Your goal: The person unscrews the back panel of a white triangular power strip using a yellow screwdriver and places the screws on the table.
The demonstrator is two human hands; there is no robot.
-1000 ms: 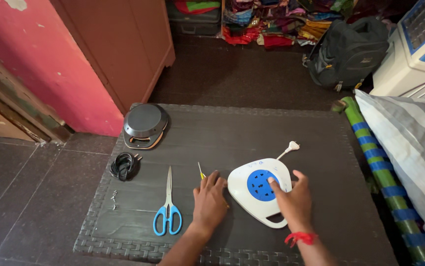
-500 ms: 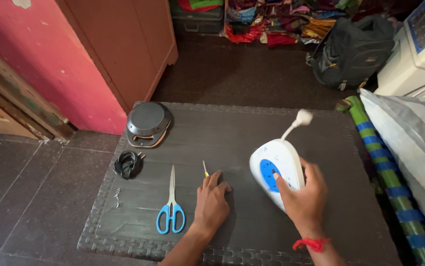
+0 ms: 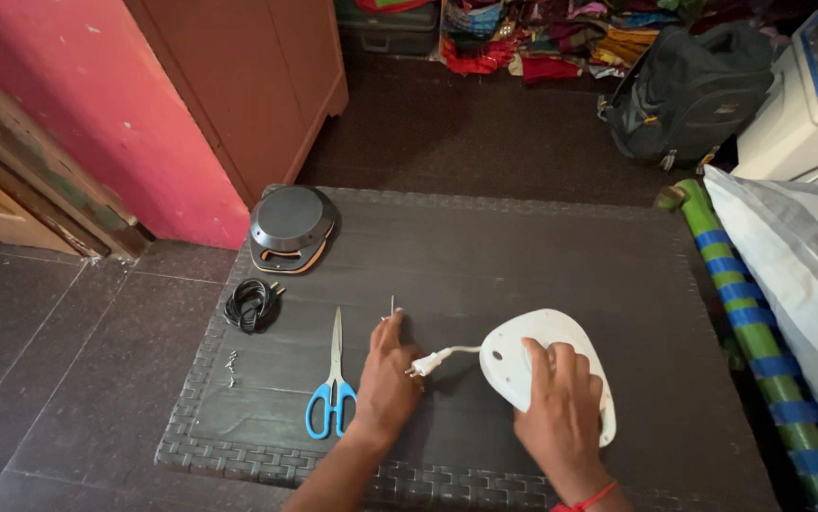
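The right hand [image 3: 561, 403] presses flat, fingers spread, on the white extension box [image 3: 546, 365] lying face-down near the table's [image 3: 542, 246] right front — its plug [image 3: 425, 363] dangles beside the left hand [image 3: 385, 374], loosely curled over a thin screwdriver [image 3: 392, 308], which could roll away if nudged.

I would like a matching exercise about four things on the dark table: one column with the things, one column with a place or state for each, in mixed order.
Things:
1. scissors
2. white extension box
3. coiled black cord
4. round black device

Places or states:
A. under the right hand, plain side up
B. far left corner of the table
C. just left of the left hand, blades pointing away
D. near the left edge, beside small screws

Pairs: 1-C, 2-A, 3-D, 4-B
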